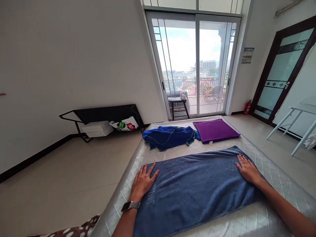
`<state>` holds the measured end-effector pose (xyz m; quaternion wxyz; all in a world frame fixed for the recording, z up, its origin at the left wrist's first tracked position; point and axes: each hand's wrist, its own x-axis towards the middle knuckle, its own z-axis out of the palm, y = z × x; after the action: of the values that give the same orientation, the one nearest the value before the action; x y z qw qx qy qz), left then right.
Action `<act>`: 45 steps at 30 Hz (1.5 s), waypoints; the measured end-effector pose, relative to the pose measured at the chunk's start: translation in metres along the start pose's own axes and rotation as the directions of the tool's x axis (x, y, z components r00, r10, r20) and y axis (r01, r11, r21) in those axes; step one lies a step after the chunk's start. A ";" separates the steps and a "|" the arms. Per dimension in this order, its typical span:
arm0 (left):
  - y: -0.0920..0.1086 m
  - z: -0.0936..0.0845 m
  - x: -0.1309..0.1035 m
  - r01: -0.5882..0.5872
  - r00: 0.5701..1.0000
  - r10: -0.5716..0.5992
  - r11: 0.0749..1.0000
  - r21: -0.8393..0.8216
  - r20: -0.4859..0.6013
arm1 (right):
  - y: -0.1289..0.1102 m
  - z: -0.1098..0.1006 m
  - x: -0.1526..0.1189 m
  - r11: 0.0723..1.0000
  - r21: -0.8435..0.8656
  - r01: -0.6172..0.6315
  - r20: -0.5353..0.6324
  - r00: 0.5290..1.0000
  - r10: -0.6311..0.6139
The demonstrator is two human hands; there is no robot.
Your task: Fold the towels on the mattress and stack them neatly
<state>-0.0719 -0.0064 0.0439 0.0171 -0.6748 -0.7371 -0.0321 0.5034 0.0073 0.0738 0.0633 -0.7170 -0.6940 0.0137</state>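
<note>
On the towel [195, 187], both hands [143, 181] [248, 170] lie palm-down.

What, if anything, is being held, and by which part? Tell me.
Nothing appears gripped: the left hand and the right hand rest palm-down on the blue towel, near its opposite ends.

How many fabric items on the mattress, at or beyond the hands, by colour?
Blue: 2 (grey-blue towel, bright blue garment)
Purple: 1 (flat purple piece)
Total: 3
</note>
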 end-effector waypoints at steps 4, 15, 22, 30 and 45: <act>0.006 -0.012 -0.001 0.015 1.000 -0.015 1.000 0.003 -0.021 | -0.010 0.001 -0.012 1.000 0.011 0.027 0.002 1.000 -0.027; 0.020 -0.012 -0.071 -0.295 0.956 0.295 0.955 -0.041 -0.002 | -0.170 -0.004 -0.079 0.803 0.306 0.512 0.135 0.811 -0.569; 0.023 -0.002 -0.115 -0.217 0.976 0.218 0.976 -0.026 0.002 | -0.173 0.003 -0.087 0.780 0.320 0.538 0.096 0.800 -0.592; 0.022 -0.002 -0.112 -0.221 0.975 0.221 0.975 -0.014 -0.008 | -0.034 0.029 -0.064 0.926 0.091 0.365 -0.087 0.930 -0.358; -0.010 0.018 -0.137 -0.203 0.978 0.207 0.974 -0.102 0.035 | 0.028 0.024 -0.093 0.937 0.132 0.323 -0.184 0.937 -0.297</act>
<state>-0.0691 -0.1421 0.0167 -0.0296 -0.7478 -0.6613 -0.0508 0.5254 -0.0841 0.0406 0.1782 -0.5896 -0.7878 0.0012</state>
